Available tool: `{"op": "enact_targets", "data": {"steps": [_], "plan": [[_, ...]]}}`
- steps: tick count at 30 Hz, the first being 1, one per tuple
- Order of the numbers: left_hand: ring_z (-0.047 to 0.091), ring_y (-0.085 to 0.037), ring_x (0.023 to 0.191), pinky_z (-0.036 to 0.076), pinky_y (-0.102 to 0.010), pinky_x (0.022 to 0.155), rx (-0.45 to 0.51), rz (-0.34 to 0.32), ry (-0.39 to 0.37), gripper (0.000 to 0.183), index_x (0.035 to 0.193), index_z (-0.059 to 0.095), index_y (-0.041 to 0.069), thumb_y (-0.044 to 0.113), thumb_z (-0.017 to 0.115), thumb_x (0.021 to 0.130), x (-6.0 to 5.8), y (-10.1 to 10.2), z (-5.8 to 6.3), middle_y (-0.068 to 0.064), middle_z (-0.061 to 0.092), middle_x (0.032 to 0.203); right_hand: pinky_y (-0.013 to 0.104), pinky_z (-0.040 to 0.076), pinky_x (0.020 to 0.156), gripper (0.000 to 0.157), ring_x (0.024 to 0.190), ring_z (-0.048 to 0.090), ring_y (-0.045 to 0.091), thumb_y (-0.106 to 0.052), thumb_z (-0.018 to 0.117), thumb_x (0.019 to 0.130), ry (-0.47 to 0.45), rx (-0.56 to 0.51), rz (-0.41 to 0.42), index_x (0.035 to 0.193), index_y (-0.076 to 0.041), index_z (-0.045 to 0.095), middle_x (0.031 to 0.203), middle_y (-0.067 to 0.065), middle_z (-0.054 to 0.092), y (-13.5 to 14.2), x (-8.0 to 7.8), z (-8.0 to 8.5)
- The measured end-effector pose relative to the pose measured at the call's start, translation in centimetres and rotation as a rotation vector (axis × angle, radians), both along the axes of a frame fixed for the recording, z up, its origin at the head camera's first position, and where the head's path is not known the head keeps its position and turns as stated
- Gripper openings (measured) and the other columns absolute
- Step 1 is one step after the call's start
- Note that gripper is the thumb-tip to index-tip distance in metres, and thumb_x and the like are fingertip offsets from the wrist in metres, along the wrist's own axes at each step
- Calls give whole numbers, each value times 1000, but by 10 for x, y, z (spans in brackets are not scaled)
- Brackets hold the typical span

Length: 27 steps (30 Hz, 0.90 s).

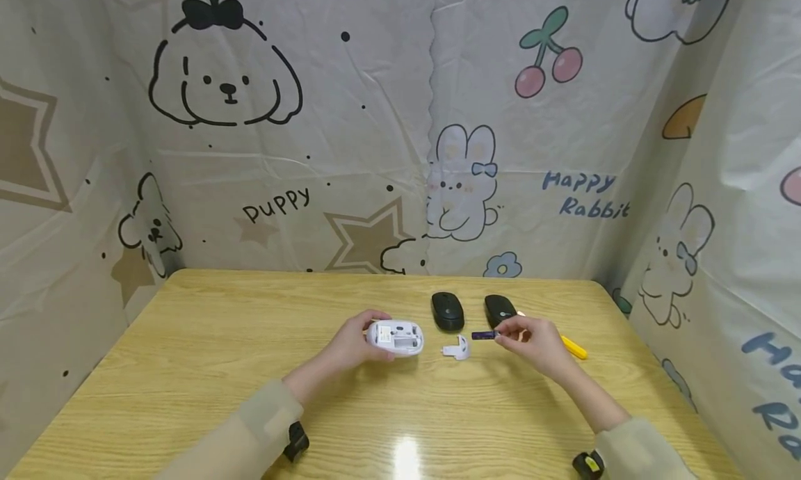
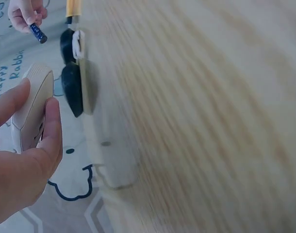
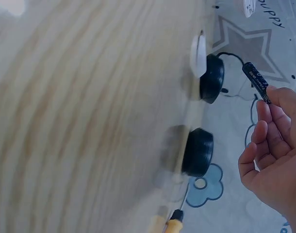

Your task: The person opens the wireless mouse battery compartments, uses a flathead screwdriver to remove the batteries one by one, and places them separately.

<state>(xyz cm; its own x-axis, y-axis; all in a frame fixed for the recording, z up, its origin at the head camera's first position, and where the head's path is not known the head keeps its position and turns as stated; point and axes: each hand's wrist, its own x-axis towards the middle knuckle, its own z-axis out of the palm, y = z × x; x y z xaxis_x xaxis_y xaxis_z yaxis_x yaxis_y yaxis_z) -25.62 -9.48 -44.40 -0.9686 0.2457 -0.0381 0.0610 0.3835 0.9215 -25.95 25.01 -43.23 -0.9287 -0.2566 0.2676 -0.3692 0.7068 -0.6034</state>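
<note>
My left hand (image 1: pixel 352 342) grips a white computer mouse (image 1: pixel 395 337) by its end, underside turned up so its uncovered battery bay shows. In the left wrist view the thumb and fingers clasp the mouse (image 2: pixel 34 104) from both sides. Between thumb and fingertips, my right hand (image 1: pixel 533 341) pinches a dark battery (image 1: pixel 484 335) by one end. The right wrist view shows the battery (image 3: pixel 256 81) pointing away from the fingers. On the table between the hands lies the white battery cover (image 1: pixel 459 348).
Two black mice (image 1: pixel 447 311) (image 1: pixel 499 309) sit toward the back of the wooden table (image 1: pixel 263 327). A screwdriver with a yellow handle (image 1: pixel 574 348) lies beyond my right wrist, partly hidden by it. Printed cloth (image 1: pixel 375 118) hangs behind and at the sides.
</note>
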Motion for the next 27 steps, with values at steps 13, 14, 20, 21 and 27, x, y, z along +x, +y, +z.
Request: {"op": "enact_targets", "data": {"steps": [13,14,20,21,27], "plan": [[55,-23,104,40,-44,99,-86,1,-62,67,122,56,10,7,86,62,-15,2,-6,-10,59,116,20,42,54,7,66,49,7,-14,75,80,-5,68,47,85,-12,71,74,-6,63,16,-13,-14],[54,-23,104,40,-44,99,-85,-2,-71,67,122,56,10,7,86,63,-16,2,-7,-10,59,116,20,41,54,7,66,49,7,-13,75,80,-12,74,51,85,-12,71,74,-6,63,17,-14,-15],[53,-24,106,38,-45,100,-94,-12,-93,66,122,56,10,8,86,63,-20,5,-11,-10,59,118,19,40,55,6,68,48,7,-12,75,80,-53,105,65,84,-11,71,74,-6,62,21,-17,-17],[53,-24,106,38,-45,101,-97,-10,-94,66,122,56,11,8,86,63,-20,5,-12,-10,59,117,19,40,55,6,68,48,7,-12,75,80,-55,110,68,84,-11,71,74,-5,63,22,-18,-17],[54,-23,105,39,-43,100,-117,-5,-103,65,121,56,12,9,86,64,-22,5,-15,-10,59,117,18,40,56,6,69,49,5,-11,74,80,-80,132,92,84,-11,70,76,-5,63,25,-22,-18]]}}
